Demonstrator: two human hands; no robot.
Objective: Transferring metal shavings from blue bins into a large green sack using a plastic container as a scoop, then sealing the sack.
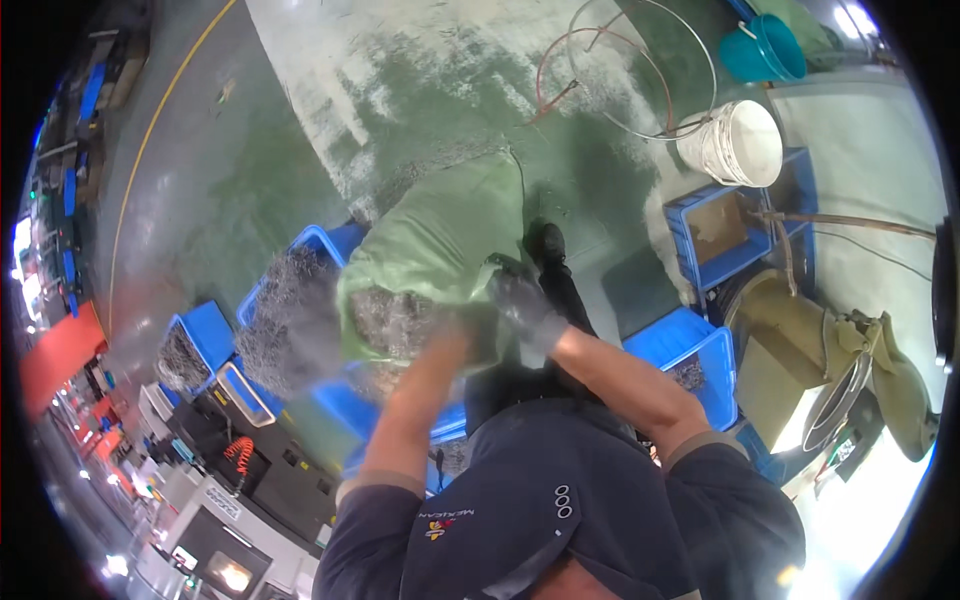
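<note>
A large light-green woven sack [440, 225] lies on the floor in front of me, its mouth turned toward my body. Grey curly metal shavings [385, 318] fill the opening. My right hand [525, 305], in a dark grey glove, is closed on the right edge of the sack's mouth. My left hand [455, 325] is at the opening beside the shavings, smeared by motion, so its fingers cannot be made out.
Left of the sack stand blue crates [330, 245] heaped with shavings, and a smaller blue crate [208, 335]. Another blue crate [715, 375] is at my right. Farther right are a white bucket [755, 145], a teal bucket [765, 50], wire hoops [660, 95] and a blue rack [715, 235].
</note>
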